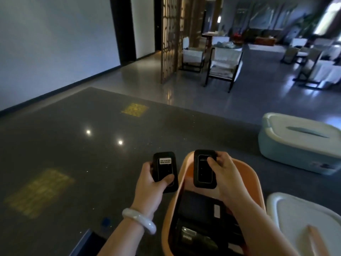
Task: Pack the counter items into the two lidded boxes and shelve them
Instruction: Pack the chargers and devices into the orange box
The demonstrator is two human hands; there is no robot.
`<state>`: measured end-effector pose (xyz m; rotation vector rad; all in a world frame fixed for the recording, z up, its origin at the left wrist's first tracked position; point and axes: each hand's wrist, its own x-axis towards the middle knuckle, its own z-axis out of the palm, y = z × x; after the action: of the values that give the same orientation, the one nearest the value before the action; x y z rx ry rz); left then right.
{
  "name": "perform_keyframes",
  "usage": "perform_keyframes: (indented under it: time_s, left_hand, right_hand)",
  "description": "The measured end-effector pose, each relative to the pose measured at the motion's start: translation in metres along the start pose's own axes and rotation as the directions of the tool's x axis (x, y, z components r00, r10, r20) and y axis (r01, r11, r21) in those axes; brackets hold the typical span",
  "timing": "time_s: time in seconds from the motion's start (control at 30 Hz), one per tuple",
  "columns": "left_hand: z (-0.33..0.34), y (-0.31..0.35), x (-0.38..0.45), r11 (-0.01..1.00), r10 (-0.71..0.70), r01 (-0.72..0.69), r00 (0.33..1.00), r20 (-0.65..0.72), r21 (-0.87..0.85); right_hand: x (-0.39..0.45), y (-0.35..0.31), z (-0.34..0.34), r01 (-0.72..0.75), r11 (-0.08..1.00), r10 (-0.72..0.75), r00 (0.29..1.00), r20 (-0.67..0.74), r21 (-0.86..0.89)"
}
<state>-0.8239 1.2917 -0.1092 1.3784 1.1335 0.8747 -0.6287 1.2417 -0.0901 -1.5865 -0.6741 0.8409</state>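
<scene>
Two small black devices, one per hand; left hand (150, 179) grips the left device (164, 171) w/ thumb across its lower face, a white label near its top, held just left of the orange box (252, 183) rim; right hand (224, 174) grips the right device (204, 169), thumb on its screen, fingers wrapped behind, held over the far end of the orange box's open mouth; the 2 devices sit side by side, near but apart. Orange box lies under and just beneath the right hand, lid off, w/ dark flat items (201, 215) already inside, details too dim to tell. White lid (295, 218) w/ an orange handle lies right of the right forearm, beside the orange box. Blue box (287, 150) w/ its white lid on stands beyond and right of the right hand, well apart. All on a dark glossy table (73, 154) stretching left of the left hand; white bangle (139, 219) on the left wrist; chairs (223, 67) and floor far beyond.
</scene>
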Motion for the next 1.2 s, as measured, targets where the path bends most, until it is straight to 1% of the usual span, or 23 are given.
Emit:
perform_keyframes:
  time_s: [0.1, 0.2, 0.27, 0.33, 0.43, 0.5, 0.57, 0.63, 0.77, 0.87, 1.0, 1.2]
  left_hand:
    - [0.016, 0.0, 0.012, 0.995, 0.06, -0.064, 0.997, 0.054, 0.07]
    - [0.025, -0.002, 0.021, 0.985, 0.107, -0.115, 0.992, 0.069, 0.129]
    - [0.027, -0.004, 0.026, 0.98, 0.123, -0.133, 0.99, 0.075, 0.149]
    - [0.026, -0.005, 0.029, 0.977, 0.128, -0.142, 0.987, 0.093, 0.159]
    - [0.024, -0.007, 0.032, 0.984, 0.107, -0.122, 0.987, 0.117, 0.129]
    - [0.023, -0.008, 0.033, 0.988, 0.099, -0.114, 0.986, 0.133, 0.107]
    - [0.022, -0.01, 0.034, 0.99, 0.092, -0.106, 0.985, 0.144, 0.095]
    - [0.02, -0.011, 0.035, 0.993, 0.079, -0.091, 0.985, 0.152, 0.076]
    - [0.016, -0.011, 0.038, 0.997, 0.053, -0.061, 0.984, 0.171, 0.043]
    - [0.017, -0.009, 0.038, 0.996, 0.057, -0.069, 0.982, 0.181, 0.06]
    - [0.018, -0.008, 0.037, 0.995, 0.058, -0.071, 0.983, 0.176, 0.067]
    - [0.019, -0.009, 0.037, 0.994, 0.064, -0.077, 0.984, 0.165, 0.073]
  right_hand:
    - [0.019, 0.008, -0.019, 0.077, 0.982, -0.096, 0.99, -0.104, -0.173]
    - [0.036, 0.014, -0.029, 0.117, 0.972, -0.148, 0.978, -0.146, -0.206]
    - [0.046, 0.02, -0.031, 0.128, 0.964, -0.163, 0.977, -0.138, -0.232]
    - [0.054, 0.027, -0.028, 0.109, 0.961, -0.143, 0.982, -0.12, -0.253]
    - [0.059, 0.037, -0.021, 0.058, 0.95, -0.098, 0.988, -0.116, -0.307]
    - [0.061, 0.046, -0.018, 0.032, 0.951, -0.066, 0.993, -0.102, -0.308]
    - [0.062, 0.055, -0.014, -0.049, 0.947, 0.022, 0.996, -0.088, -0.317]
    - [0.063, 0.059, -0.01, -0.117, 0.917, 0.094, 0.992, -0.08, -0.382]
    - [0.065, 0.063, -0.004, -0.105, 0.92, 0.082, 0.994, -0.075, -0.377]
    - [0.065, 0.066, -0.003, -0.151, 0.912, 0.125, 0.988, -0.093, -0.381]
    - [0.064, 0.066, -0.005, -0.171, 0.893, 0.138, 0.985, -0.106, -0.416]
    - [0.062, 0.065, -0.007, -0.144, 0.901, 0.109, 0.988, -0.106, -0.41]
